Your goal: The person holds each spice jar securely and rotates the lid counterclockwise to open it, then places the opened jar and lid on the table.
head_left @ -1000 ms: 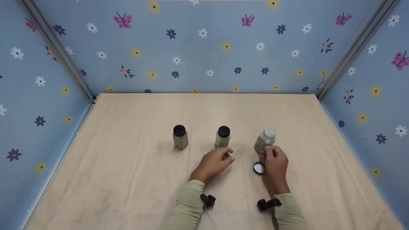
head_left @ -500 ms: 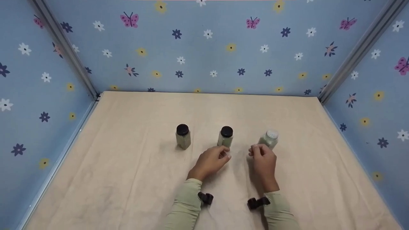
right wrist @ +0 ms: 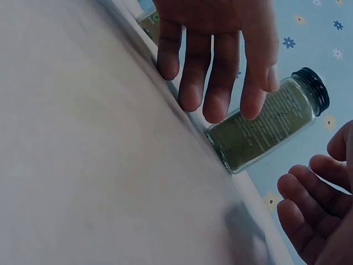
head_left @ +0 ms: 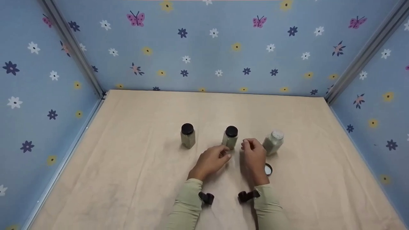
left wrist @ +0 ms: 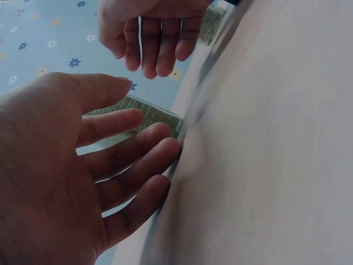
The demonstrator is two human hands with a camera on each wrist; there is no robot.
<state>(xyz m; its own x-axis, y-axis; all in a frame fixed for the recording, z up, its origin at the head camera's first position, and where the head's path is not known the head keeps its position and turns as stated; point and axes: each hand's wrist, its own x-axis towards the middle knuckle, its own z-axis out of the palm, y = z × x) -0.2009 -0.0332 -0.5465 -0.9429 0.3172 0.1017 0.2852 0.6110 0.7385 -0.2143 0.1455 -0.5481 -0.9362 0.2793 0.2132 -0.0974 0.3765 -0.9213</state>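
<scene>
Middle jar (head_left: 230, 140): print (right wrist: 278, 117) I can't read.
Left grip (head_left: 211, 161): relaxed, beside it.
Right grip (head_left: 255, 159): relaxed, right of it.

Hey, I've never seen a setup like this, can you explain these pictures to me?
No machine here, just a person's left hand and right hand, both bare. The wide picture comes from a camera worn on the head; each close one comes from a wrist camera. On the pale cloth stand the left bottle and the middle bottle, both black-capped, and the right bottle, uncapped. A black cap lies near it, partly hidden. Neither hand holds anything.
</scene>
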